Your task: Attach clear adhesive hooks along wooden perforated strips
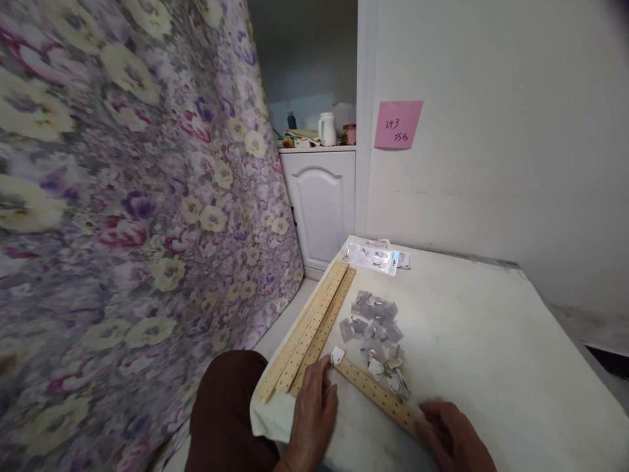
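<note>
The wooden strip (374,393) slants between left hand (313,408), at its far end, and right hand (453,435), at its near end; each grip half-curled, hold impossible to tell.

You wore trousers (227,413) of plain dark brown cloth, rounded smoothly over the knee (240,367). Your left grip (312,410) was bare down to the wrist, and your right grip (452,436), slightly blurred, was bare too.
</note>
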The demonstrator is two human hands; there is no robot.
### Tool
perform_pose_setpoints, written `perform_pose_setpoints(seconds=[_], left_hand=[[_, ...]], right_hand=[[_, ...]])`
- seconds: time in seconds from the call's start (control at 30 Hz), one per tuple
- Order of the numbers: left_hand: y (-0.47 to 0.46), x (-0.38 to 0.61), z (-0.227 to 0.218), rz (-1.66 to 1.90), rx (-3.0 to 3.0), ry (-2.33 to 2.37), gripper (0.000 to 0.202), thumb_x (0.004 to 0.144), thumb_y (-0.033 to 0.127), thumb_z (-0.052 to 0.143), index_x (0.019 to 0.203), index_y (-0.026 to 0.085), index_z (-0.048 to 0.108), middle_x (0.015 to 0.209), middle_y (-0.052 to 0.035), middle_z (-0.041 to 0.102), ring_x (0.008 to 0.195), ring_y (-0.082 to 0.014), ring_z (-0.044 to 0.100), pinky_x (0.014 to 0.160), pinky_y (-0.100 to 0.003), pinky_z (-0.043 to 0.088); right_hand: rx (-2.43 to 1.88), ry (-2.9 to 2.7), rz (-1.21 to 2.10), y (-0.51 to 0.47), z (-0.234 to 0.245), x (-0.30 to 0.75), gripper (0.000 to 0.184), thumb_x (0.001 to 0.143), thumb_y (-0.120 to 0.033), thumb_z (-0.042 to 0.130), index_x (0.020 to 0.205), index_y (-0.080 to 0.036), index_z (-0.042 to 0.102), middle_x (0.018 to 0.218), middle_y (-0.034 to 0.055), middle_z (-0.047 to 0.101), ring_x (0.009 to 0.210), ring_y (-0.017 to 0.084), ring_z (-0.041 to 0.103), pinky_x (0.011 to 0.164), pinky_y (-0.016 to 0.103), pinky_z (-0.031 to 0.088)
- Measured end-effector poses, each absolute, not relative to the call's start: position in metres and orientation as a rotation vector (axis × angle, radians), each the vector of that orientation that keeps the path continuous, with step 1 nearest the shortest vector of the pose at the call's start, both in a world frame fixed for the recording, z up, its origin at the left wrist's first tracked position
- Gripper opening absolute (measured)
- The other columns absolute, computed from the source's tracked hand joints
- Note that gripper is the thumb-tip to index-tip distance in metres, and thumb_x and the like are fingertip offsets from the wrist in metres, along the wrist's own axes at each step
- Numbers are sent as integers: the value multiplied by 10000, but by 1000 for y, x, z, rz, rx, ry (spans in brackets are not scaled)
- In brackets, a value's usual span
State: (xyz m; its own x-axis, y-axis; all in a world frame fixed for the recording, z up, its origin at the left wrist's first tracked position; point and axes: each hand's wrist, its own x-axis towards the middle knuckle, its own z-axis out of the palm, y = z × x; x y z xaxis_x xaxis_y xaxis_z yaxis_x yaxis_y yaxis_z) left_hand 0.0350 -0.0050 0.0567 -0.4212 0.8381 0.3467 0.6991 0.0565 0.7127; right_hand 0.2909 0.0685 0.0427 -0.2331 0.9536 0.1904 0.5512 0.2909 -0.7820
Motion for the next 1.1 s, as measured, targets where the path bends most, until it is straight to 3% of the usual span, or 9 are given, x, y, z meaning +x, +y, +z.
perform_pose_setpoints(seconds=[0.23,0.43,0.6,0.9,1.1], left_hand=[[-5,33,56,1252,1653,2175,422,884,209,459,1306,214,452,1155,-94,578,1027,-217,571,910,-395,484],[-5,32,55,1214,1689,2177,409,906,212,427,1315,206,426,1224,-109,542,1118,-229,534,969,-428,450],[-7,34,53,1235,1693,2170,393,912,205,424,1305,213,424,1226,-108,533,1128,-226,522,972,-429,447],[-13,36,57,1353,1754,2092,288,901,198,473,1186,212,510,1043,-79,590,983,-211,574,852,-361,493],[-20,62,77,1269,1866,1830,137,904,240,483,1010,186,550,878,-53,590,814,-168,574,725,-276,488]], right_hand=[[-1437,-1946,791,90,64,267,198,824,-359,486,914,-239,615,820,20,707,721,187,666,639,274,491],[-1484,-1965,763,103,66,256,201,833,-352,461,767,-253,622,674,-4,685,608,179,628,542,253,412],[-1416,-1815,1037,105,68,260,241,843,-413,471,795,-220,607,676,-3,654,625,175,593,580,258,425],[-1217,-1419,1465,97,79,244,277,775,-474,598,777,-200,566,571,-48,527,523,123,464,511,229,377],[-964,-1228,1783,80,68,214,292,751,-461,653,764,-196,533,547,-44,558,480,105,469,482,214,367]])
